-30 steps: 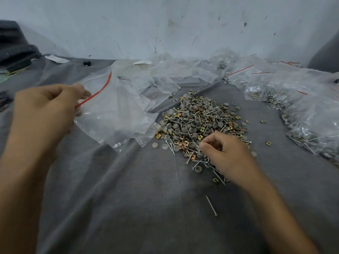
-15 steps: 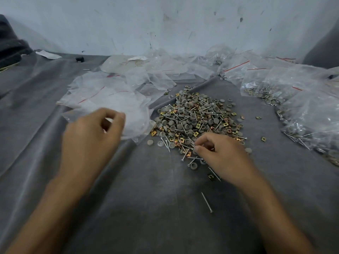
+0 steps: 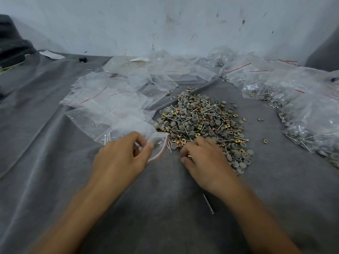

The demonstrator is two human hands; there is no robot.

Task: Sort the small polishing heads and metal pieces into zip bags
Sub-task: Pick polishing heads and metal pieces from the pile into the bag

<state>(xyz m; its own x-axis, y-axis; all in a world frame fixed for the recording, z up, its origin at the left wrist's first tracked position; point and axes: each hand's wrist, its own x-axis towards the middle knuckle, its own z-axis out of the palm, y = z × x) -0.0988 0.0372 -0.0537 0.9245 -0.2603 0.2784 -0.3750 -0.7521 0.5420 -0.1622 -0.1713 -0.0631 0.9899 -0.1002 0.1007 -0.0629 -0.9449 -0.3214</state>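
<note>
A heap of grey polishing heads, brass clips and thin metal pins point(image 3: 201, 123) lies on the grey cloth in the middle. My left hand point(image 3: 122, 158) pinches the red-striped mouth of a clear zip bag point(image 3: 157, 145) just left of the heap; a few pins lie inside that bag. My right hand point(image 3: 201, 158) rests at the heap's near edge with fingers curled over small pieces; what it holds is hidden.
Empty zip bags point(image 3: 110, 96) are spread at the back left. Filled bags point(image 3: 311, 114) are stacked along the right. A loose pin point(image 3: 208, 203) lies near my right wrist. A dark object point(image 3: 11, 44) sits far left by the wall.
My left hand brought a zip bag down from the upper left to the heap's left edge. My right hand shifted slightly left along the heap's near edge.
</note>
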